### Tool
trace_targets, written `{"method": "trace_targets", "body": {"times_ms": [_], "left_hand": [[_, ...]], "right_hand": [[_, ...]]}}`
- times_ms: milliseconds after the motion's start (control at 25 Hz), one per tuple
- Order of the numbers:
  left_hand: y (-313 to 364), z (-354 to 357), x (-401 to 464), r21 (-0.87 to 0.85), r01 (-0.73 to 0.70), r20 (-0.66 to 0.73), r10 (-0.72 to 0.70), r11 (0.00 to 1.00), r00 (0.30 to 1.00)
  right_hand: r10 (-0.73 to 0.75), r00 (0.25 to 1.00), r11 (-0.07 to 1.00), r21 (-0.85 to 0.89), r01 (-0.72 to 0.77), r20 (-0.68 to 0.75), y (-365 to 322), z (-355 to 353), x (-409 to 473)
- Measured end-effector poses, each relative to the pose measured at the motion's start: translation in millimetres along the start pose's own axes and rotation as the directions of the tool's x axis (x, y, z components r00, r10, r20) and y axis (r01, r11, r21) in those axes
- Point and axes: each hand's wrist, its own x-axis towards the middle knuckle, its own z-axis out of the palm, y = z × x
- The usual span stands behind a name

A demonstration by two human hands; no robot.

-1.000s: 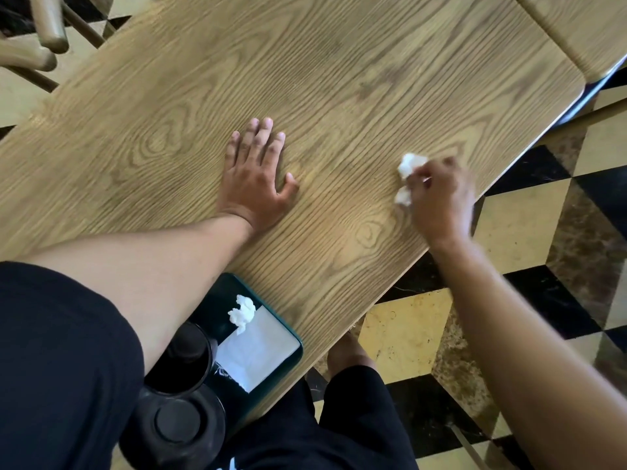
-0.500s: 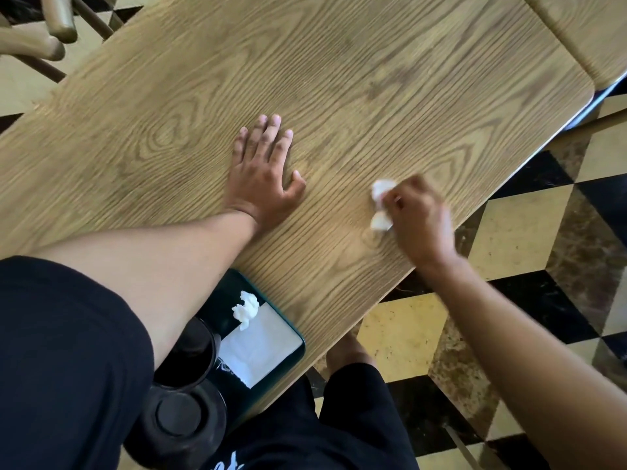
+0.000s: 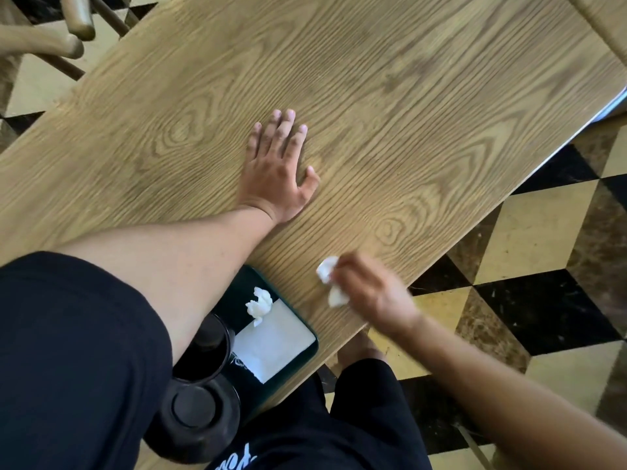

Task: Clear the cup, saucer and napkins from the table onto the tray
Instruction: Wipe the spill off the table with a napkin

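My right hand is shut on a crumpled white napkin, held just above the wooden table near its front edge, right of the dark green tray. On the tray lie a flat white napkin and another crumpled napkin. A black cup and a black saucer sit at the tray's left end, partly hidden by my left arm. My left hand rests flat on the table with its fingers spread, holding nothing.
A wooden chair stands at the far left corner of the table. A second table adjoins at the far right. Chequered black and yellow floor tiles lie to the right. My knees in black clothing are below the table edge.
My right hand has carried the crumpled napkin from the table's right side toward me and leftward, close to the tray. My left hand stays flat on the table.
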Motion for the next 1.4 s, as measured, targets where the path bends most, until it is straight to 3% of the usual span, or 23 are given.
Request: {"method": "trace_targets", "body": {"times_ms": [80, 120, 200, 240, 280, 360, 400, 440, 480, 560, 680, 760, 840, 920, 1040, 1200, 1280, 1400], "left_hand": [[0, 0, 0, -0.018, 0.004, 0.004, -0.004, 1.0, 1.0], [0, 0, 0, -0.023, 0.009, 0.007, -0.008, 1.0, 1.0], [2, -1, 0, -0.026, 0.011, 0.016, -0.01, 1.0, 1.0], [2, -1, 1, -0.028, 0.013, 0.021, -0.013, 1.0, 1.0], [1, -2, 1, -0.029, 0.015, 0.022, -0.015, 0.999, 1.0], [1, -3, -1, -0.028, 0.007, 0.02, -0.006, 1.0, 1.0], [1, -3, -1, -0.025, 0.004, 0.019, -0.003, 1.0, 1.0], [1, -2, -2, -0.022, 0.004, 0.024, -0.004, 1.0, 1.0], [1, -2, -2, -0.018, 0.006, 0.031, -0.005, 1.0, 1.0], [0, -1, -2, -0.011, 0.007, 0.037, -0.007, 1.0, 0.999], [1, -4, 0, -0.036, 0.008, 0.042, -0.007, 0.999, 0.999], [1, -7, -1, -0.044, 0.012, 0.051, -0.01, 0.999, 0.999], [1, -12, -3, -0.066, 0.019, 0.067, -0.015, 0.998, 0.998], [-1, -18, -2, -0.142, 0.02, 0.075, -0.01, 0.99, 0.997], [-18, -33, -5, -0.301, -0.028, 0.128, 0.069, 0.953, 0.989], [-79, -53, -58, -0.219, -0.033, 0.104, 0.057, 0.975, 0.993], [-108, -60, -94, -0.145, -0.015, 0.081, 0.027, 0.989, 0.996], [-150, -69, -145, -0.03, 0.015, 0.07, -0.013, 0.999, 0.997]], "right_hand": [[0.169, 0.934, 0.957, -0.173, -0.231, -0.315, 60, -46, 23], [0.28, 0.822, 0.9, -0.163, -0.405, -0.495, 86, -71, 32], [0.49, 0.566, 0.751, -0.008, -0.66, -0.663, 105, -89, 38], [0.472, 0.566, 0.774, 0.011, -0.633, -0.676, 93, -75, 34], [0.412, 0.67, 0.856, 0.01, -0.517, -0.617, 70, -48, 24], [0.273, 0.912, 0.961, 0.136, -0.242, -0.307, 13, 5, -10], [0.139, 0.98, 0.977, 0.182, -0.112, -0.143, -7, 20, -31], [0.005, 0.998, 0.983, 0.186, 0.007, -0.068, -11, 25, -45], [-0.072, 0.996, 0.985, 0.154, 0.08, -0.052, 0, 20, -48], [0.103, 0.984, 0.987, 0.139, -0.082, -0.145, 36, -10, -35], [0.369, 0.779, 0.906, 0.007, -0.424, -0.507, 78, -56, -6], [0.528, 0.659, 0.813, 0.095, -0.574, -0.535, 74, -59, 3], [0.559, 0.693, 0.818, 0.168, -0.55, -0.455, 47, -46, 3], [0.524, 0.779, 0.851, 0.244, -0.465, -0.344, 12, -29, 2], [0.555, 0.816, 0.781, 0.439, -0.444, -0.16, -31, -2, 5], [0.509, 0.86, 0.712, 0.572, -0.407, -0.022, -69, 14, 36], [0.414, 0.91, 0.773, 0.529, -0.351, 0.0, -80, 16, 55], [0.132, 0.99, 0.922, 0.359, -0.141, 0.048, -94, 16, 82]]}}
